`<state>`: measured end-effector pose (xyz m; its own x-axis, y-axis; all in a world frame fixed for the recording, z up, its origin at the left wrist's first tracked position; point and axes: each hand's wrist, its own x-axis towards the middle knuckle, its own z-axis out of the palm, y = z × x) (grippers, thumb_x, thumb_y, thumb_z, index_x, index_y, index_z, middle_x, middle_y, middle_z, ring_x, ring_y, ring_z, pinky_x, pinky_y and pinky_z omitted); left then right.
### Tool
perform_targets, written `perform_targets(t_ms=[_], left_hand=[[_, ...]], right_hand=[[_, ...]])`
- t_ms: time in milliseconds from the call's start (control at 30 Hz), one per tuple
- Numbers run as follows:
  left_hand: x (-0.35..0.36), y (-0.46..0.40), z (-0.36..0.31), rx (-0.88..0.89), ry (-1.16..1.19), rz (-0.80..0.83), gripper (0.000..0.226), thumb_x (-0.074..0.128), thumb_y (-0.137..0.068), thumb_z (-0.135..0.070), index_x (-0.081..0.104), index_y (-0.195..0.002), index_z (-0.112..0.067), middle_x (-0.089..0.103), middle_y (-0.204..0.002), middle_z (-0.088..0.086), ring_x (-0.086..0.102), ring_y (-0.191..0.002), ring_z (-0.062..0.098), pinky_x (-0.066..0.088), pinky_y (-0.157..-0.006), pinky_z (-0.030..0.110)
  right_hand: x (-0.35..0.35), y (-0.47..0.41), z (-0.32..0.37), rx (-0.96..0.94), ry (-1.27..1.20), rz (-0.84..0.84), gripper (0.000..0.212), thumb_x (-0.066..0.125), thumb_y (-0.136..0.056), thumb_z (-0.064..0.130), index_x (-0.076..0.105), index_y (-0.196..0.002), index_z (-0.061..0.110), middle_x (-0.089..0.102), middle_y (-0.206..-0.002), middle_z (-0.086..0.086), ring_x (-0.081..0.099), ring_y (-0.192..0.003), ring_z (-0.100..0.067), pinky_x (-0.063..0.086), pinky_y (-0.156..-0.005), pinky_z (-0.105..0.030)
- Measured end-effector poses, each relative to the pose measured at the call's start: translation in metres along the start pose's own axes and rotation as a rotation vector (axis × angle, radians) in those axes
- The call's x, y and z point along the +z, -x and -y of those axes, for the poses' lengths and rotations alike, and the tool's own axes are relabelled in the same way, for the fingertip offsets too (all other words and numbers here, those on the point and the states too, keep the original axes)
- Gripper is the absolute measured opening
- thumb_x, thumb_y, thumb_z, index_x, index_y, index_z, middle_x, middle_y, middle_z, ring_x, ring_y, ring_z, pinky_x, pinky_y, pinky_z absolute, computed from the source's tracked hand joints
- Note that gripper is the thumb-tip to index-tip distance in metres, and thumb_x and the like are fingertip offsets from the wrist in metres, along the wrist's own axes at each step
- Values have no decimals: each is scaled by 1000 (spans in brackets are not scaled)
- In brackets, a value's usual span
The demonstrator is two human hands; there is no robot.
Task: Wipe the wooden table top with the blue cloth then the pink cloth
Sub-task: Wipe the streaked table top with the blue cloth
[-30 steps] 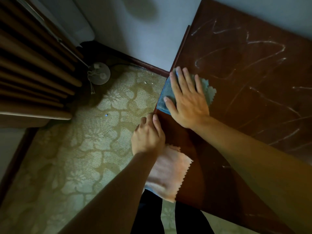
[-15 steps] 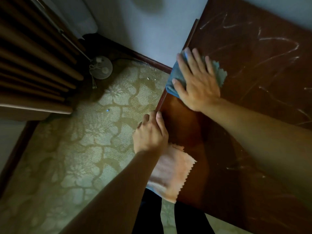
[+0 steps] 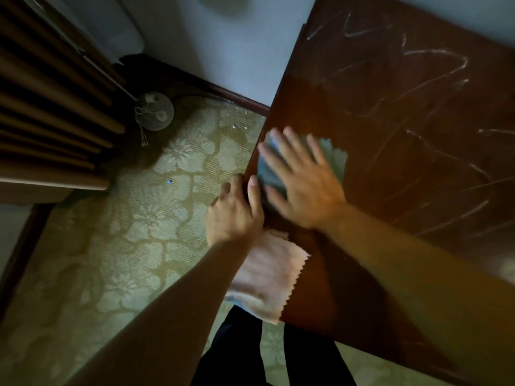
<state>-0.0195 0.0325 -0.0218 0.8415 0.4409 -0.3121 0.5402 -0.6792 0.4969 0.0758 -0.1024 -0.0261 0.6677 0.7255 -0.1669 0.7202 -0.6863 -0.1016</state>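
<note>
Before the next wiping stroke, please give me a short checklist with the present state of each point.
1. Flat right hand presses the blue cloth: ok.
2. Blue cloth lies fully on the dark wooden table top: not ok, its left part is at the table edge.
3. Left hand grips the table edge for support: ok.
4. Pink cloth is ready for later: ok, though it hangs partly over the near edge.
5. White streaks are removed: not ok, many remain on the far part.
6. Blue cloth is clean enough: cannot tell, motion blur.
</note>
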Motion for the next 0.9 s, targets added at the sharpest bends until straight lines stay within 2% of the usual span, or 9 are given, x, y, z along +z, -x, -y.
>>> perform_targets(t_ms=[167,367,533,667,767,900], left_hand=[[-1,1,1,-9,-13,34,69,5,-96,-62,52,-123,-20,64,-115,10,65,-94,39,47,-75,41],[-2,1,0,-8,-10,28,60,14,-100,-59,53,-118,-17,64,-111,14,65,-93,42,49,-78,45],[1,0,0,-10,-26,28,55,16,-102,-58,53,-115,-18,65,-107,13,65,-89,40,49,-76,44],[3,0,2,-18,-35,-1,56,15,-101,-59,52,-116,-20,65,-108,12,66,-87,40,45,-71,40],[3,1,3,-24,-46,-2,60,11,-99,-62,52,-119,-22,65,-110,9,66,-90,38,43,-72,39],[2,0,3,-38,-70,36,67,8,-95,-66,50,-123,-22,65,-113,9,65,-99,34,48,-84,43]], right_hand=[[-16,-59,-58,261,72,-7,74,15,-100,62,5,-163,25,2,-172,-7,0,-158,-25,2,-127,-50],[-9,-15,-14,233,28,-48,73,25,-101,57,14,-163,19,10,-171,-12,7,-158,-30,9,-126,-55],[9,23,14,203,12,-51,72,24,-103,58,12,-163,20,10,-171,-12,6,-158,-29,8,-126,-55],[6,-1,-8,115,13,-78,73,28,-101,60,16,-163,21,13,-170,-11,9,-158,-29,8,-126,-54],[-6,-47,-39,221,16,-73,74,21,-100,62,13,-163,24,10,-171,-9,7,-158,-28,6,-127,-53],[-18,-86,-58,313,40,-38,76,11,-98,64,4,-163,24,4,-172,-9,2,-158,-27,2,-127,-52]])
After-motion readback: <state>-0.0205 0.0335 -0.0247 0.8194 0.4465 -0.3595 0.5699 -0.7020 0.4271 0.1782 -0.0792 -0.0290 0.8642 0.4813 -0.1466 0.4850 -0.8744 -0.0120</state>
